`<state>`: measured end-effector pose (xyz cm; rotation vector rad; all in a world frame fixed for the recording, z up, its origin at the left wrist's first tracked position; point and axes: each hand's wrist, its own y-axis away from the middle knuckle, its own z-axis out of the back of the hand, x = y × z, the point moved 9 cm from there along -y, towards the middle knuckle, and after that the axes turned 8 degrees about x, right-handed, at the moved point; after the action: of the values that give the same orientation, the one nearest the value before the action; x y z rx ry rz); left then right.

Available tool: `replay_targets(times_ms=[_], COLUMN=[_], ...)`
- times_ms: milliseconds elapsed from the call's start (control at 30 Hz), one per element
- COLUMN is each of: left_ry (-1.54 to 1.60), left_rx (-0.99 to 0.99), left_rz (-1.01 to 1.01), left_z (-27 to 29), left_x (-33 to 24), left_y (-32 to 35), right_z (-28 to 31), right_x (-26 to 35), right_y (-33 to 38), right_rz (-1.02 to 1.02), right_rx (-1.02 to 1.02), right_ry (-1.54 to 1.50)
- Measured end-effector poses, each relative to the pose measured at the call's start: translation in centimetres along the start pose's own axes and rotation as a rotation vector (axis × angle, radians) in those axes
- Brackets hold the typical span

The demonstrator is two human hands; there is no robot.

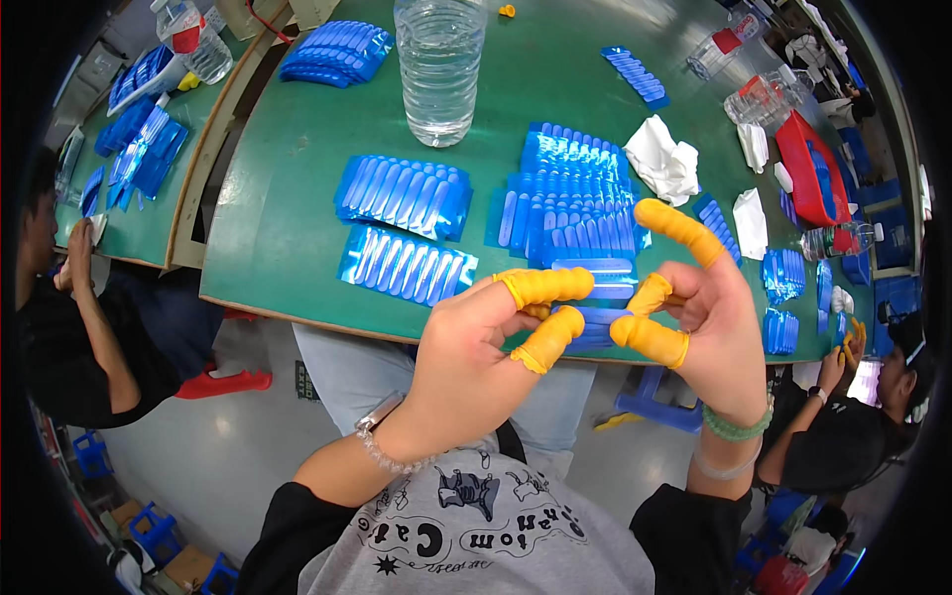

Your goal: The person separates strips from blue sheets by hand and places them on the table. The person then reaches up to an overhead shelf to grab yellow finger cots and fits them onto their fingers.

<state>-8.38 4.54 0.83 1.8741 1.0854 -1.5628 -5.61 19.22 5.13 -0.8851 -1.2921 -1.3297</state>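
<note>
Presently, findings as observed from the head view:

Left hand: left hand (466,347), yellow rubber finger cots on thumb and forefinger, pinches the near-left edge of a flat blue plastic strip of small ribbed tubes (595,302); pinch narrow, closed on the strip.

Right hand: right hand (709,317), likewise capped in yellow cots, nips the strip's right end between thumb and a curled finger; forefinger sticks out free above it.

Strip position: held between both hands, just over the near edge of the green worktable (288,228), raised off the surface, apparently so it can be looked over from close by.

Finger cots: judged to keep bare skin off the parts.

Supply: overlapping stack of the same blue strips (575,193) directly beyond the hands, within short reach; two further blue packs (405,223) lie to its left.

Other items: clear plastic water bottle (438,64) stands at the far middle; crumpled white tissue (662,159) right of the stack; red plastic tray (808,169) at far right.

Neighbours: other persons seated at left and right; not involved.
</note>
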Motion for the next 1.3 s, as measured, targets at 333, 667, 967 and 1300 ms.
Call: replay_targets(times_ms=[333,667,967,1300], left_ry=[-0.26,-0.201,-0.053,-0.13], left_rx=[-0.119,-0.154,-0.096,-0.076], left_rz=[-0.127,-0.085,-0.023,-0.002], left_z=[0.0,0.7,0.2,-0.1], left_x=[-1.7,-1.8,-1.2,-0.7], left_y=[-0.1,0.3,0.2,0.3], right_z=[1.4,1.1,0.1,0.0], right_x=[4.8,-2.0,-1.8,-1.8], right_y=[3.9,0.2,-0.2,-0.6], right_rz=[0.152,0.08,0.082,0.172], right_rx=[-0.455,-0.229,-0.096,-0.101], right_ry=[0.582,-0.221,-0.305,-0.185])
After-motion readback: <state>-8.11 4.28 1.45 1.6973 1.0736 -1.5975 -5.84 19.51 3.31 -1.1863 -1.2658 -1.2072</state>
